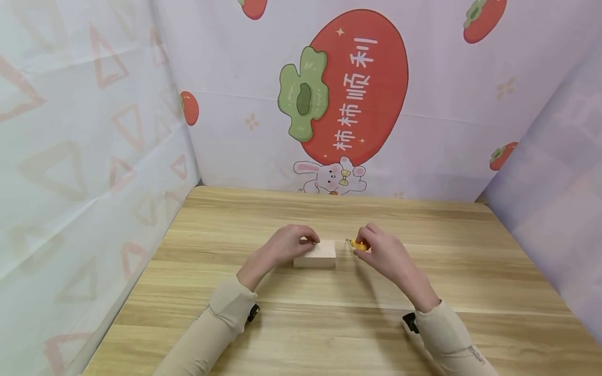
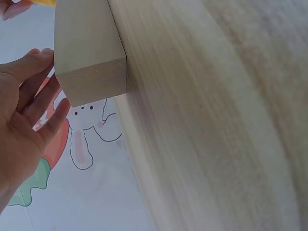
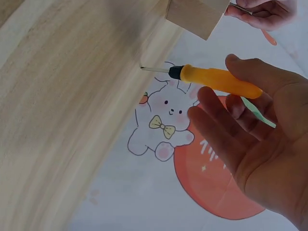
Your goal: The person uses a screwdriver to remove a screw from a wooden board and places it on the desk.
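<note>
A pale wooden block [image 1: 315, 260] lies on the wood-grain table. My left hand [image 1: 288, 243] is at its upper left side, the fingertips over its top. Between the left thumb and fingers is a thin metal screw-like piece [image 3: 240, 8], too small to make out fully. To the right of the block, my right hand [image 1: 383, 253] holds a screwdriver [image 3: 216, 81] by its yellow handle, between thumb and fingers. The screwdriver's thin metal shaft points left toward the block, its tip apart from it. In the left wrist view the left hand [image 2: 29, 106] is beside the block [image 2: 89, 38].
The wood-grain table [image 1: 320, 334] runs back to a printed cloth backdrop [image 1: 235, 136] with persimmons and a rabbit. Patterned cloth also hangs at the left and right sides. Small black devices [image 1: 254, 312] sit at both cuffs.
</note>
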